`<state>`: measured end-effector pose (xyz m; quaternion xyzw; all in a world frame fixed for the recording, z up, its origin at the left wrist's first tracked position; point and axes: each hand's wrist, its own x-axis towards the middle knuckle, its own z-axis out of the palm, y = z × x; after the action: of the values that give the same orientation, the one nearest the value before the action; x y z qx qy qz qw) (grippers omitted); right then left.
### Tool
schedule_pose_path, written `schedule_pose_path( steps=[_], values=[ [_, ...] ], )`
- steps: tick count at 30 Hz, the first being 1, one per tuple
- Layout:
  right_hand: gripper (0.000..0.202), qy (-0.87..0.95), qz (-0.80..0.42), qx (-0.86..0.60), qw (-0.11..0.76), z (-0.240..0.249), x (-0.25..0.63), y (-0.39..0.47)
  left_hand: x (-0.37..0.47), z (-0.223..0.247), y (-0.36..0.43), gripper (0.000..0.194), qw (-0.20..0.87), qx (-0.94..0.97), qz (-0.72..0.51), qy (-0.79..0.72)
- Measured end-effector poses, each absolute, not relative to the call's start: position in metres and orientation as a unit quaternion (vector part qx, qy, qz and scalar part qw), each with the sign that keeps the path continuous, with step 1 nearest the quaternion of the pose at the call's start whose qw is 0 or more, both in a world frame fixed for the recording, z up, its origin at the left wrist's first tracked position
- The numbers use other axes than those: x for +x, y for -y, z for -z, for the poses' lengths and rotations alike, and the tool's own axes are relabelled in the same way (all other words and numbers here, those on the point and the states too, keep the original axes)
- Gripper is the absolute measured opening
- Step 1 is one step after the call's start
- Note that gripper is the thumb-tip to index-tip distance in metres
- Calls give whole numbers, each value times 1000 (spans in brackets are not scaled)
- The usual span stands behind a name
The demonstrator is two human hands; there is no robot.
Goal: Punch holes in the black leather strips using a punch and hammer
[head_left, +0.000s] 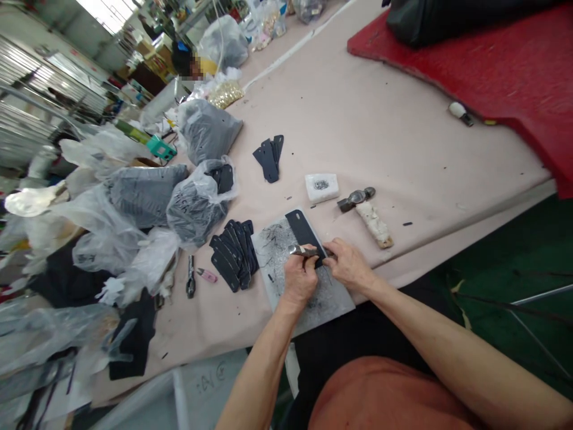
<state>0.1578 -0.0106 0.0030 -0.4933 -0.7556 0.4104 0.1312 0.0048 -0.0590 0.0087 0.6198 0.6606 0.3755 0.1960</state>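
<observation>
A flat dark piece (301, 228) with a slot near its far end lies on a scuffed grey board (274, 254). My left hand (299, 279) is closed round a metal punch (301, 251), tilted over the piece. Beside it, my right hand (348, 263) pinches the near right edge of the same piece; its fingertips are partly hidden. Past the board stands a white block (329, 192) with a dark smudged patch. A hammer (372, 224) with a wrapped handle rests to the right of the block, away from both hands.
Left of the board is a fanned stack of dark pieces (233, 254), with a smaller group (267, 158) farther back. Another metal tool (191, 278) and a pink-handled cutter (206, 275) lie nearby. Plastic bags (197, 203) crowd the left; a red sheet (505, 77) covers the far right.
</observation>
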Motion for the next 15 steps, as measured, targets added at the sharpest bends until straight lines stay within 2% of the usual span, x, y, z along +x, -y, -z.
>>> schedule_pose_path(
  steps=[5,15],
  values=[
    [23,761,-405,-487,142,5,156,9,6,-6,59,14,187,618,-372,-667],
    [26,764,-399,-472,187,26,154,7,9,-10,59,9,182,599,-325,-709]
  ],
)
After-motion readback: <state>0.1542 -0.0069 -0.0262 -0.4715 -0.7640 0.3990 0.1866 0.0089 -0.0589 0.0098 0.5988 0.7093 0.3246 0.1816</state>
